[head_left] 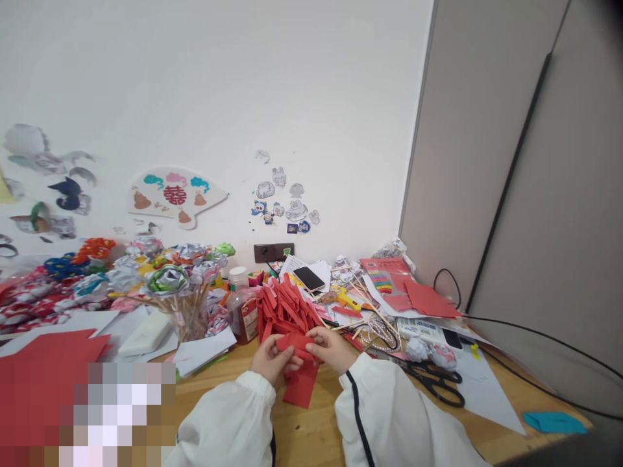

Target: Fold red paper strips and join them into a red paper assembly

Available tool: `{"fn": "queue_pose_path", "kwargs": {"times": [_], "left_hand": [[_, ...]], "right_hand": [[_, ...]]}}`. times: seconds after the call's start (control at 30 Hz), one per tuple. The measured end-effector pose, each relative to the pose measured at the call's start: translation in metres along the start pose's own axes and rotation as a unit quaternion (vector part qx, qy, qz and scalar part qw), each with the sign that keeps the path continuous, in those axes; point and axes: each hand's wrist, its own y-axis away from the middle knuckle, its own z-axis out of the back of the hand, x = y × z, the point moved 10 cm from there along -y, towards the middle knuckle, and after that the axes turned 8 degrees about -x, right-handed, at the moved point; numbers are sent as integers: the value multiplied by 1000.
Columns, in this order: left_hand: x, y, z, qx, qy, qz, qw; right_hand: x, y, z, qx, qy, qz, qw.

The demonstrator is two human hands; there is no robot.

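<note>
Between my two hands is a piece of red paper (294,344), partly folded, held above the table near its front middle. My left hand (273,360) pinches its left side between thumb and fingers. On the right side, my right hand (331,351) grips the same paper with closed fingertips. A flat red paper strip (300,386) shows just below the hands, over the wooden table (311,436); whether it joins the held paper I cannot tell. Right behind the hands lies a heap of folded red paper strips (287,306).
Black-handled scissors (440,383) and crumpled paper balls (431,351) lie at right. A bottle (243,308) stands behind left, beside a holder of paper flowers (187,314). A phone (309,279), yellow glue gun (348,300) and red sheets (428,298) are farther back.
</note>
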Motion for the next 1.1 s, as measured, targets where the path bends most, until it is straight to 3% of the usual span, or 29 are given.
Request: {"fn": "queue_pose_path", "kwargs": {"times": [0.13, 0.33, 0.53, 0.77, 1.1], "left_hand": [[2, 0, 2, -3, 12, 26, 1000], [5, -1, 5, -5, 7, 37, 999], [-9, -4, 3, 23, -70, -25, 997], [-18, -3, 2, 57, -81, -11, 995], [-17, 3, 0, 54, -54, 16, 997]], "right_hand": [[4, 2, -3, 35, -54, -5, 998], [-1, -2, 5, 14, -44, 11, 999], [-10, -7, 15, -27, -49, -10, 998], [12, -4, 13, -2, -93, 24, 995], [32, 2, 13, -18, 11, 102, 995]]}}
